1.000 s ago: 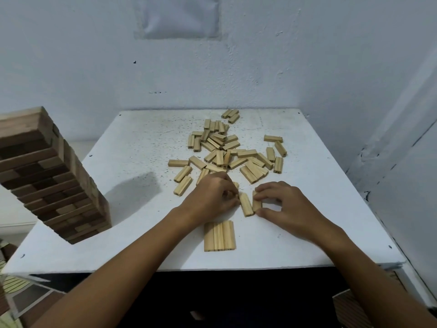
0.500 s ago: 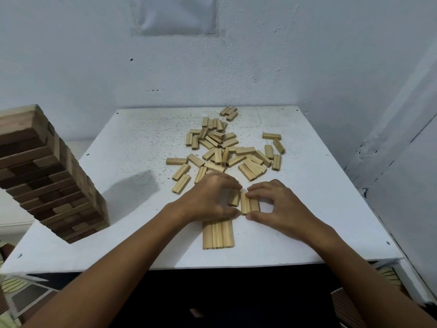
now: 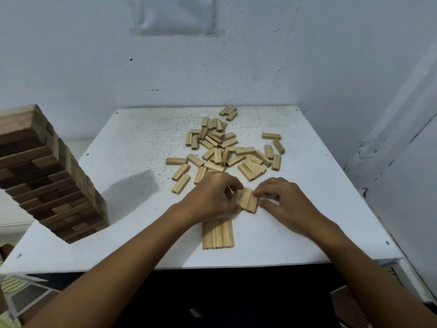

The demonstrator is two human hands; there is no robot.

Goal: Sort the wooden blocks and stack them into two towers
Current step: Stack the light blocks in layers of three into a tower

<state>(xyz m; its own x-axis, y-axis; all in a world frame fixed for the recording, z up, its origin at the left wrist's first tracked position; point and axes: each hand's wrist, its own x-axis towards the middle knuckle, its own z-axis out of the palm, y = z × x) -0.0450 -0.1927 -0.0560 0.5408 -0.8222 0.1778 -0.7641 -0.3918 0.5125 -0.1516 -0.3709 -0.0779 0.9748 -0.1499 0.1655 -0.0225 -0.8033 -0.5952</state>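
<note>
Both hands, left hand (image 3: 212,197) and right hand (image 3: 281,200), are pinching a three-block row (image 3: 246,202) from opposite sides, squaring it, probably for stacking on the flat row (image 3: 217,234) lying nearer on the bench (image 3: 118,162); loose blocks (image 3: 227,147) are waiting behind.

Pale yellow-tan blocks (image 3: 227,150) lie at 12 o'clock on a white table (image 3: 132,147) speckled with black dots. At 9 o'clock, a tower (image 3: 47,176) alternates dark brown and light tan layers. The wall (image 3: 283,55) is bluish-white, with a paler patch (image 3: 177,14) at 12 o'clock.
</note>
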